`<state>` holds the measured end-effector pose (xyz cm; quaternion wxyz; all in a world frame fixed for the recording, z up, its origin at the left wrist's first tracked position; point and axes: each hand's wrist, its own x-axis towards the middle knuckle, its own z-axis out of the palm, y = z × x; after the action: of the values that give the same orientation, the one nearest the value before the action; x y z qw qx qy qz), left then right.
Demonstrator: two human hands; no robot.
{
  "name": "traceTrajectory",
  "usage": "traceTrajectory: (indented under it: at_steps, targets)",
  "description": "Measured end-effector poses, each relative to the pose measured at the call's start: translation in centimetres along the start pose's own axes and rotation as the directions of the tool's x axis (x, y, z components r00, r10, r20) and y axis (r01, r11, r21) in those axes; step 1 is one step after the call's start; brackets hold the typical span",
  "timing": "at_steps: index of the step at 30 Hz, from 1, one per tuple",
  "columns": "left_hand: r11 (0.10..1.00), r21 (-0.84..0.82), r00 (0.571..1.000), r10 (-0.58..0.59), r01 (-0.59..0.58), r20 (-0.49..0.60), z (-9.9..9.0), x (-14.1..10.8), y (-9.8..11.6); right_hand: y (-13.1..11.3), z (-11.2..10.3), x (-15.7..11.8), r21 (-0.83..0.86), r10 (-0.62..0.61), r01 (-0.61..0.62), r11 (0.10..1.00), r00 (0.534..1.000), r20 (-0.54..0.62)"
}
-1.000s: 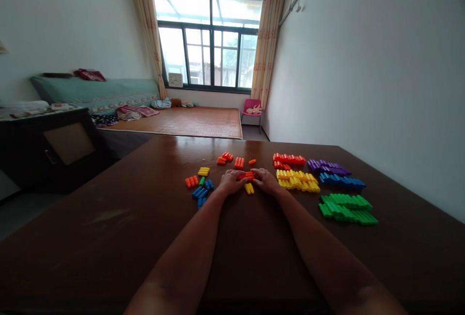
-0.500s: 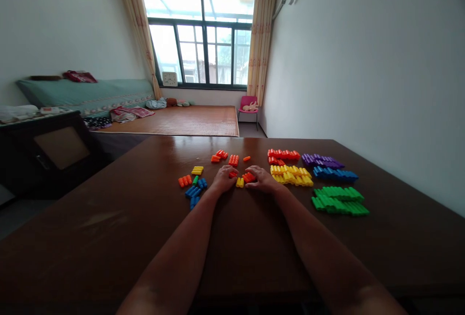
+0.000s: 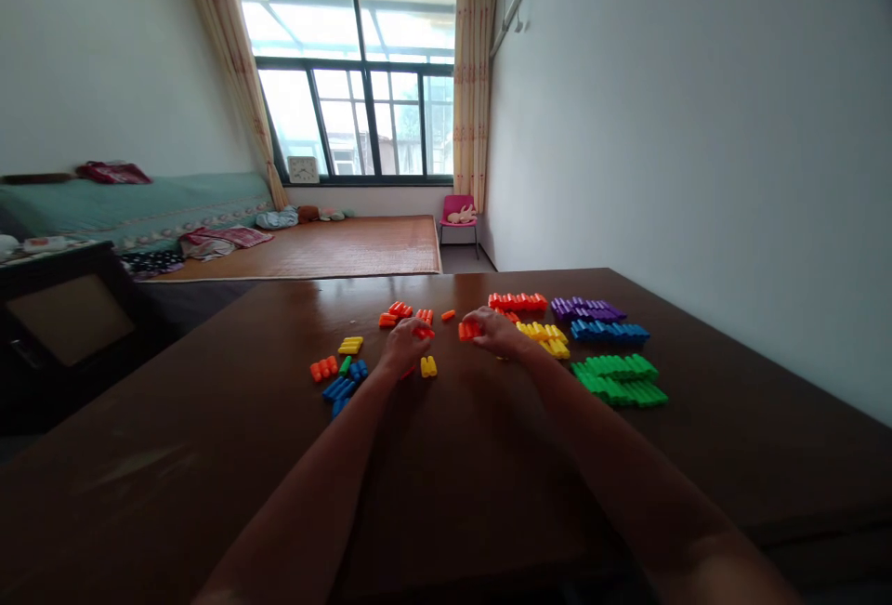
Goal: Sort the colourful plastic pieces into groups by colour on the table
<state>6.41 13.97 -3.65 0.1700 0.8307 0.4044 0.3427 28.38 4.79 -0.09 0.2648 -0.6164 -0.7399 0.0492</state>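
Note:
My left hand is closed with its fingertips on a small red-orange ribbed plastic block. Under its palm, part of another red-orange piece peeks out. To the right, my right hand pinches a red-orange block of joined short tubes, apparently just above the table. Between and below the hands lies a yellow two-tube block. Beyond them are orange blocks and a single orange piece. Left of my left hand sit yellow, orange, green and blue blocks.
On the right of the brown table stand rows of joined blocks: red, yellow, purple, blue and green. A white wall borders the right side. A bed lies beyond the table.
My hands have moved apart and up from the table, each with a red-orange block. The right hand now partly covers the yellow row. The whole view has shifted slightly.

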Motion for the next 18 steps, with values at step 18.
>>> traceTrajectory:
  at_steps: [18]
  targets:
    - [0.975, -0.037, 0.957, 0.223, -0.220, 0.184, 11.2, 10.8, 7.2, 14.4, -5.2, 2.4, -0.352, 0.373, -0.306, 0.885, 0.918, 0.138]
